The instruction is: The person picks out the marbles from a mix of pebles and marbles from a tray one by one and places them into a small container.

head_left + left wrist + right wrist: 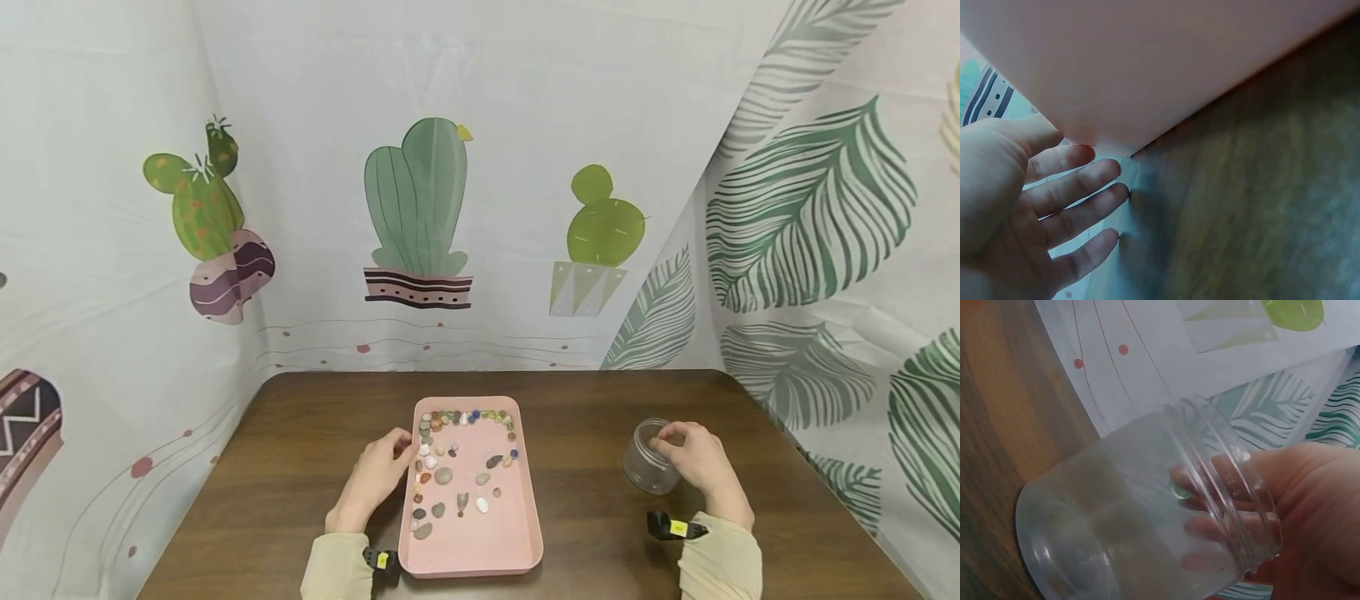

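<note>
A pink tray [480,560] holds several pebbles, shells and coloured glass beads. Along its back and left walls many of the beads and stones lie in rows, while others are spread over the middle. My left hand [379,474] is at the tray's left wall, thumb at the rim and the other fingers loosely spread outside it. To the right stands a clear screw-neck jar [649,467] without a lid. The fingers of my right hand [699,461] reach into its mouth. Seen through the clear wall, they pinch a small green glass bead [1179,490].
Tray and jar stand on a dark wooden table [577,433], a hand's breadth or more apart. A printed cloth [510,250] with cacti and leaves hangs behind the table and along its sides.
</note>
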A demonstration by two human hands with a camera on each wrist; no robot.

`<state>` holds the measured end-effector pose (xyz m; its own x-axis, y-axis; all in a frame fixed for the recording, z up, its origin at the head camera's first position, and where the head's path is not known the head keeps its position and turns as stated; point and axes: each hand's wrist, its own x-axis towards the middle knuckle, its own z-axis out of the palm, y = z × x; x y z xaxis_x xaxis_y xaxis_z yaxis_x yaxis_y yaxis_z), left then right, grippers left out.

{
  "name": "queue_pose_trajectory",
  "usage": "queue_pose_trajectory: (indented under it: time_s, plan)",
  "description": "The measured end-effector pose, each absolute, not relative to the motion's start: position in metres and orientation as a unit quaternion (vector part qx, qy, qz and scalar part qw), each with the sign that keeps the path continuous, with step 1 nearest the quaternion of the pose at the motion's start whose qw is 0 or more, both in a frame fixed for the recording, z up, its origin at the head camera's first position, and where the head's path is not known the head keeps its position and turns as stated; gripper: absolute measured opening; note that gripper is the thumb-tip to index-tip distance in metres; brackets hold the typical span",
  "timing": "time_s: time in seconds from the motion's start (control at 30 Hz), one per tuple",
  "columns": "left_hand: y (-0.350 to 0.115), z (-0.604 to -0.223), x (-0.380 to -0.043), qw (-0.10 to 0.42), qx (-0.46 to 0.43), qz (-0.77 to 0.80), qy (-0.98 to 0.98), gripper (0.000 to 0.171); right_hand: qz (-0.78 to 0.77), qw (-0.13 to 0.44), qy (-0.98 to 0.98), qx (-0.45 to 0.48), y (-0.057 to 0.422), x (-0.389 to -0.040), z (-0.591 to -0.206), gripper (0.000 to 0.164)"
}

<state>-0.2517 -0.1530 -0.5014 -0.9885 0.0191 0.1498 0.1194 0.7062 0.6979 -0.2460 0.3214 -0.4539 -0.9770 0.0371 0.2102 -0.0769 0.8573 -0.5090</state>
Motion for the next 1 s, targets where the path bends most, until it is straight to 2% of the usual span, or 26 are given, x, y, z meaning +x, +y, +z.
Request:
queue_pose_trajectory:
  time_s: [0.23, 0.33, 0.6, 1.0]
  plan:
    - [-0.153, -0.501, -0.252, 0.059, -0.036, -0.381, -0.922, 0.018, 0.276, 0.098, -0.956, 0.012, 0.322, -0.245, -0.449, 0.042]
    - [-0.153, -0.501, -0.251, 0.058, -0.037, -0.381, -0.922, 0.019, 0.276, 0.095, -0.956, 0.01, 0.323, -0.244, -0.446, 0.046]
    - [-0.152, -0.5, -0.25, 0.063, -0.037, -0.381, -0.921, 0.017, 0.271, 0.121, -0.955, 0.024, 0.321, -0.239, -0.436, 0.04]
    - [-0.152, -0.501, -0.252, 0.061, -0.037, -0.379, -0.923, 0.018, 0.257, 0.221, -0.938, 0.071, 0.303, -0.226, -0.401, 0.029]
